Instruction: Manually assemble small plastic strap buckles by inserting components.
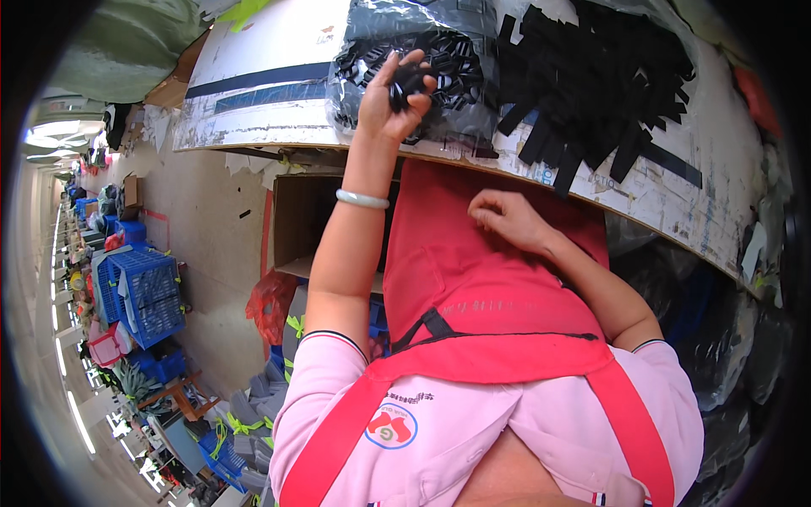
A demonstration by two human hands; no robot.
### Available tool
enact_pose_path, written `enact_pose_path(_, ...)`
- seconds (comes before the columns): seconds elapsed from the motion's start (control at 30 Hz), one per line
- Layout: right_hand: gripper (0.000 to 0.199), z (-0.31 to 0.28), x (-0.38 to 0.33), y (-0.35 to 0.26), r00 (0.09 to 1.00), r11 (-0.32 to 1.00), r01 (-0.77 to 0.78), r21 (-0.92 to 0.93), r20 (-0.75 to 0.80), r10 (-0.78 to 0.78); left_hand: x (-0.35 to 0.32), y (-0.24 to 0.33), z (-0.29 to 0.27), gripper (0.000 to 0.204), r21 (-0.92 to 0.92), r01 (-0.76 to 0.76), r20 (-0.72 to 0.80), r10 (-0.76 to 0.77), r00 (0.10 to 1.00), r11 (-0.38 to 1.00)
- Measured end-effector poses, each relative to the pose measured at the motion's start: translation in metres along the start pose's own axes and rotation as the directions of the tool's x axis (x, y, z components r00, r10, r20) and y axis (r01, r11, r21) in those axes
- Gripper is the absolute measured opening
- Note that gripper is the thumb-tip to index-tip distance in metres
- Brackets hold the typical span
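Note:
My left hand (pixel 395 100), with a pale bangle (pixel 362 199) on its wrist, is palm up with fingers curled around a handful of small black plastic buckles (pixel 408 87). It is over a clear plastic bag (pixel 475 127) full of similar black buckles (pixel 456 72). Over the lap of my red apron (pixel 439 220), just short of the table edge, is my right hand (pixel 511 220). Its fingers bend inward, and anything inside them is hidden. A heap of cut black webbing strips (pixel 591 76) lies on the table, right of the bag.
Worn white board covers the tabletop (pixel 262 114), its front edge curving before me. Beneath is an open cardboard box (pixel 296 224), with a red plastic bag (pixel 272 304) beside it. Blue crates (pixel 139 291) stand on the floor at left; dark plastic-wrapped bundles (pixel 710 338) lie at right.

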State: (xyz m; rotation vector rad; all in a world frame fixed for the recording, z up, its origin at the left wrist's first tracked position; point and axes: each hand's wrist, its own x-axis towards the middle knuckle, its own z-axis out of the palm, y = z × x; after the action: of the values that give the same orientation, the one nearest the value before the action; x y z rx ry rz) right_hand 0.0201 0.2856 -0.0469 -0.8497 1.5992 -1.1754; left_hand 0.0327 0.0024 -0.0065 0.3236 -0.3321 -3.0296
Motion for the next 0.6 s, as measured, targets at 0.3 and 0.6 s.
enact_pose_path(0.3,0.022,-0.033,0.008,-0.092,0.847,0.888,0.287,-0.359,-0.339,-0.410,-0.055,-0.097,0.015,0.050,0.336,-0.024,-0.075,0.053,0.996,0.942)
enact_pose_path(0.6,0.014,-0.033,-0.002,-0.073,0.971,0.968,0.166,-0.188,-0.142,-0.194,-0.083,-0.124,-0.006,0.045,0.185,0.099,-0.186,-0.064,0.980,0.978)
